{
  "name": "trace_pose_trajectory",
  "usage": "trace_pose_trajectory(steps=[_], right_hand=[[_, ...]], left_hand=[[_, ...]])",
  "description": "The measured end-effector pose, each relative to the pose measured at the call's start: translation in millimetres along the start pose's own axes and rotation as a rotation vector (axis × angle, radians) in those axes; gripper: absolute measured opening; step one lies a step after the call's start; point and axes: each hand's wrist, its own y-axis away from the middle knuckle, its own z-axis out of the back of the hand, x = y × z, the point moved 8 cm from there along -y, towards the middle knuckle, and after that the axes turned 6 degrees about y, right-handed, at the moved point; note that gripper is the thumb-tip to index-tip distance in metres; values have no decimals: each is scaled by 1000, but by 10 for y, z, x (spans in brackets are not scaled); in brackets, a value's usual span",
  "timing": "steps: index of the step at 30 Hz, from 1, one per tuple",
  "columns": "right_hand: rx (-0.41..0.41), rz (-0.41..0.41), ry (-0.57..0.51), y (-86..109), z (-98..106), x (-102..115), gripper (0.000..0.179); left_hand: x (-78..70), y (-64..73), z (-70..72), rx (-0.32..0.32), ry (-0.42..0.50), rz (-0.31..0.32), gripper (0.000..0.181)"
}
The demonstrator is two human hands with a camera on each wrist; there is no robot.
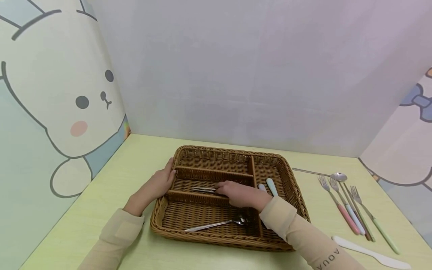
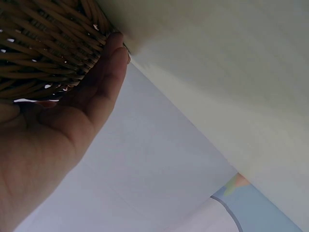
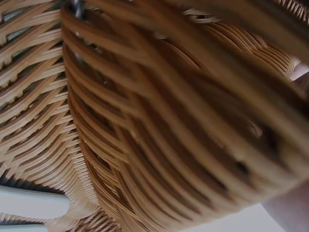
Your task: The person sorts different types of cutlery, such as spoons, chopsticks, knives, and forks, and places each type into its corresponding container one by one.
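Braced the left side of the wicker tray (image 1: 216, 241) with the left hand (image 1: 161, 183), fingers nearly straight against the outer wall, not clenched. Held the right hand (image 1: 236, 193) low in the middle compartment, fingers bent down at the right end of the slim metal cutlery (image 1: 202, 190) lying lengthwise there — could not tell whether pinching or merely touching, with fingertips hidden. Called, by judgement, for lining up the metal pieces with the long dividers, easing off any hold only at the woven floor, and lifting the wrist over the cross divider (image 1: 252, 165) without brushing the pastel handles (image 1: 272, 186) beyond or the spoon (image 1: 216, 224) in the front compartment. Needed just light bracing — enough to avoid sliding the tray across the counter (image 1: 175, 255) toward the forks (image 1: 349, 219).
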Motion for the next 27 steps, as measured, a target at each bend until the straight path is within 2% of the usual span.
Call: trace_pose_trajectory(steps=[4,13,22,27], right_hand=[[29,-22,-64,7,-9,-28,48],[30,8,-39,15,9,-8,49],[-134,110,55,31,120,1,43],[-217,143,51,78,204,-39,37]], left_hand=[[4,-4,-3,3,6,3,57],[0,-4,-5,9,4,12,58],[4,-2,-13,11,16,20,57],[7,-8,-8,9,22,17,57]])
